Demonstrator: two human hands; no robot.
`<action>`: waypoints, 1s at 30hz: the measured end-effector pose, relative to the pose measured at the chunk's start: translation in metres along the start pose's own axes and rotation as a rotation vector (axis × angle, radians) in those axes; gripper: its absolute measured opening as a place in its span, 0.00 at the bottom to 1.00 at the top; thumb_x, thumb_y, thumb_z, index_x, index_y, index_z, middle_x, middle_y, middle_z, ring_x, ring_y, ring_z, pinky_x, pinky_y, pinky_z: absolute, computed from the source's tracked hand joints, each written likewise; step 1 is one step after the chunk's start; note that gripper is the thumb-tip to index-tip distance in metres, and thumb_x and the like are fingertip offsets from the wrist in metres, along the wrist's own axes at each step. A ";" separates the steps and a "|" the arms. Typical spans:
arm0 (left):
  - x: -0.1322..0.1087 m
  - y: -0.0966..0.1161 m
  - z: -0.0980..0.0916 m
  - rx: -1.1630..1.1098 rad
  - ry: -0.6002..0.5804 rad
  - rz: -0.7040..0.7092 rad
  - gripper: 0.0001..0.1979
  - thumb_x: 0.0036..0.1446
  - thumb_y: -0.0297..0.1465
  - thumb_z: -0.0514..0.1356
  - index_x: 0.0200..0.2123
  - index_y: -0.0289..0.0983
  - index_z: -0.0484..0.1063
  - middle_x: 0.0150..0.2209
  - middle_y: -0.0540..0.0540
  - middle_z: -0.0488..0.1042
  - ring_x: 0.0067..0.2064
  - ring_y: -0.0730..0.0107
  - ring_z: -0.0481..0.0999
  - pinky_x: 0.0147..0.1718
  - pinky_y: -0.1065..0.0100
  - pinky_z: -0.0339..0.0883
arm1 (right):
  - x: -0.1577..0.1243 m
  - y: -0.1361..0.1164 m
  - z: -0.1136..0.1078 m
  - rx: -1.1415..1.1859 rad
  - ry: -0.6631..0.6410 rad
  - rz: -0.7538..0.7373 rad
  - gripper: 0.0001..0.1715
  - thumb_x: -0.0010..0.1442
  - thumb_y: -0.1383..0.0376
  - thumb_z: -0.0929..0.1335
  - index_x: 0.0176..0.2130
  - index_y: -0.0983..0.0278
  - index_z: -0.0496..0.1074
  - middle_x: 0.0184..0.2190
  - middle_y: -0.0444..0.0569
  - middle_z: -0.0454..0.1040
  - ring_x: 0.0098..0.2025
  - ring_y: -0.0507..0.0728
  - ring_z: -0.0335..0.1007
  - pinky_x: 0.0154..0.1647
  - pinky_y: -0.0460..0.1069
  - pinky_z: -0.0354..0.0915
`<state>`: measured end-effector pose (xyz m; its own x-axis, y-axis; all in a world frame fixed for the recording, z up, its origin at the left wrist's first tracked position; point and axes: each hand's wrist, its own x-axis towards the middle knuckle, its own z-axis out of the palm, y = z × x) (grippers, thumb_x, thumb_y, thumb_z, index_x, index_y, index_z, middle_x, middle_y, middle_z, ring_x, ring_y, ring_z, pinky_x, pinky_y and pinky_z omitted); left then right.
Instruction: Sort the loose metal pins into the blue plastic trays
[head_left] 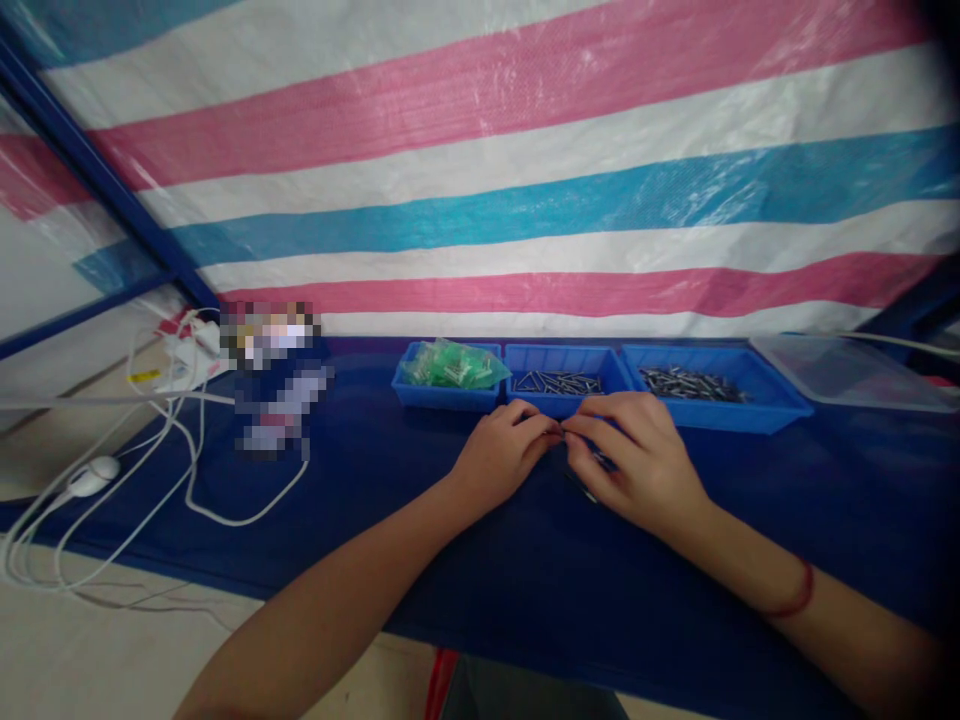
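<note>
- The left hand (501, 452) and right hand (637, 462) meet fingertip to fingertip on the blue desk (390, 520), just in front of the middle tray (564, 383).
- Both grips are pressed together on a small dark piece (562, 436) pinched between them; its exact shape is too small to tell.
- A thin dark pin (583, 490) shows under the right hand, lying on the desk.
- The middle tray and the right tray (705, 390) hold heaps of thin metal pins; the left tray (446, 375) holds green plastic bags.
- Judging by the look, such pins are stiff, light and slick, so they likely roll and slip easily; a fingertip pinch near the middle of the shaft seems the surest hold.
- White cables (150, 470) trail over the desk's left end, and a clear lid (847, 372) rests beside the right tray.
</note>
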<state>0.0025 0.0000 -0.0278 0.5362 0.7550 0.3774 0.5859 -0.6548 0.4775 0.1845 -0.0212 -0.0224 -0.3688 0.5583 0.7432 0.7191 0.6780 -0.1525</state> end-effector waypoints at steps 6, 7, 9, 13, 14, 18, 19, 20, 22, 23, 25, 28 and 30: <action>0.002 -0.002 -0.001 -0.351 0.233 -0.172 0.09 0.63 0.32 0.52 0.40 0.36 0.69 0.39 0.45 0.73 0.41 0.67 0.72 0.45 0.65 0.65 | -0.002 0.004 0.021 0.021 0.034 0.064 0.16 0.57 0.64 0.65 0.46 0.64 0.68 0.44 0.58 0.67 0.48 0.64 0.64 0.47 0.59 0.63; 0.002 -0.001 0.000 -0.436 0.253 -0.199 0.09 0.63 0.33 0.52 0.41 0.35 0.68 0.39 0.45 0.73 0.41 0.68 0.72 0.44 0.65 0.65 | -0.002 0.003 0.023 0.035 0.021 0.079 0.17 0.57 0.64 0.66 0.47 0.64 0.67 0.44 0.58 0.67 0.49 0.65 0.63 0.47 0.59 0.62; 0.002 0.002 0.000 -0.627 0.268 -0.230 0.10 0.62 0.34 0.52 0.42 0.35 0.68 0.39 0.44 0.73 0.39 0.68 0.74 0.41 0.66 0.67 | -0.001 0.001 0.025 0.080 -0.030 0.103 0.16 0.58 0.63 0.66 0.46 0.64 0.67 0.43 0.57 0.70 0.47 0.64 0.65 0.47 0.59 0.62; 0.001 0.010 0.003 -0.847 0.261 -0.240 0.10 0.62 0.34 0.53 0.41 0.34 0.68 0.39 0.42 0.75 0.41 0.67 0.75 0.40 0.68 0.68 | -0.002 -0.002 0.020 0.168 -0.094 0.194 0.08 0.62 0.62 0.63 0.38 0.62 0.69 0.36 0.52 0.74 0.39 0.60 0.69 0.41 0.55 0.62; 0.001 0.011 0.004 -0.851 0.252 -0.243 0.11 0.62 0.35 0.54 0.41 0.34 0.69 0.39 0.42 0.75 0.42 0.67 0.75 0.41 0.68 0.67 | -0.003 -0.002 0.018 0.184 -0.098 0.220 0.09 0.62 0.62 0.62 0.37 0.62 0.70 0.36 0.51 0.75 0.39 0.59 0.70 0.40 0.55 0.62; 0.000 0.011 0.007 -0.811 0.228 -0.264 0.11 0.61 0.36 0.55 0.40 0.35 0.71 0.42 0.43 0.75 0.43 0.68 0.74 0.42 0.68 0.67 | -0.004 -0.003 0.008 0.271 -0.113 0.277 0.09 0.62 0.60 0.63 0.37 0.61 0.70 0.36 0.50 0.75 0.40 0.59 0.70 0.40 0.54 0.63; 0.000 0.011 0.008 -0.805 0.227 -0.269 0.11 0.61 0.36 0.55 0.41 0.35 0.71 0.42 0.43 0.74 0.43 0.68 0.74 0.42 0.68 0.67 | -0.005 -0.003 0.006 0.296 -0.122 0.286 0.08 0.61 0.60 0.64 0.38 0.61 0.70 0.36 0.50 0.75 0.40 0.58 0.70 0.40 0.54 0.63; 0.000 0.011 0.008 -0.802 0.225 -0.272 0.11 0.61 0.36 0.55 0.41 0.35 0.71 0.42 0.43 0.74 0.43 0.68 0.74 0.42 0.69 0.67 | -0.005 -0.004 0.004 0.316 -0.132 0.295 0.08 0.61 0.60 0.65 0.38 0.60 0.70 0.37 0.50 0.75 0.40 0.58 0.70 0.40 0.54 0.64; 0.000 0.011 0.008 -0.806 0.208 -0.267 0.11 0.60 0.35 0.55 0.41 0.35 0.71 0.42 0.44 0.74 0.42 0.68 0.73 0.41 0.69 0.66 | -0.005 -0.006 0.003 0.343 -0.150 0.311 0.08 0.60 0.59 0.66 0.38 0.60 0.70 0.37 0.49 0.74 0.39 0.58 0.70 0.39 0.53 0.64; 0.001 0.012 0.008 -0.809 0.191 -0.261 0.11 0.60 0.35 0.56 0.40 0.35 0.71 0.42 0.44 0.74 0.42 0.68 0.73 0.41 0.69 0.66 | -0.005 -0.006 0.002 0.352 -0.156 0.316 0.07 0.60 0.60 0.66 0.37 0.60 0.70 0.36 0.49 0.74 0.38 0.58 0.70 0.39 0.53 0.64; 0.001 0.013 0.008 -0.809 0.156 -0.259 0.10 0.60 0.35 0.56 0.40 0.35 0.72 0.40 0.44 0.74 0.39 0.70 0.73 0.40 0.70 0.66 | -0.005 -0.006 0.003 0.377 -0.167 0.319 0.07 0.61 0.60 0.65 0.35 0.60 0.70 0.34 0.48 0.74 0.37 0.57 0.70 0.38 0.53 0.64; 0.000 0.014 0.007 -0.782 0.128 -0.284 0.12 0.60 0.36 0.55 0.41 0.35 0.71 0.37 0.46 0.74 0.33 0.74 0.71 0.34 0.72 0.65 | -0.005 -0.003 0.003 0.441 -0.167 0.339 0.08 0.62 0.61 0.63 0.34 0.60 0.71 0.33 0.48 0.74 0.36 0.57 0.70 0.37 0.52 0.65; -0.001 0.015 0.006 -0.733 0.118 -0.301 0.12 0.61 0.36 0.54 0.41 0.35 0.71 0.34 0.48 0.73 0.30 0.75 0.70 0.31 0.73 0.64 | -0.004 0.000 0.002 0.472 -0.138 0.369 0.08 0.62 0.61 0.64 0.34 0.60 0.71 0.33 0.48 0.74 0.35 0.57 0.70 0.37 0.52 0.65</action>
<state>0.0148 -0.0105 -0.0257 0.3262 0.9214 0.2113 0.1250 -0.2636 0.9565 0.1852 -0.0227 -0.0267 -0.2407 0.8320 0.4999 0.4872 0.5490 -0.6791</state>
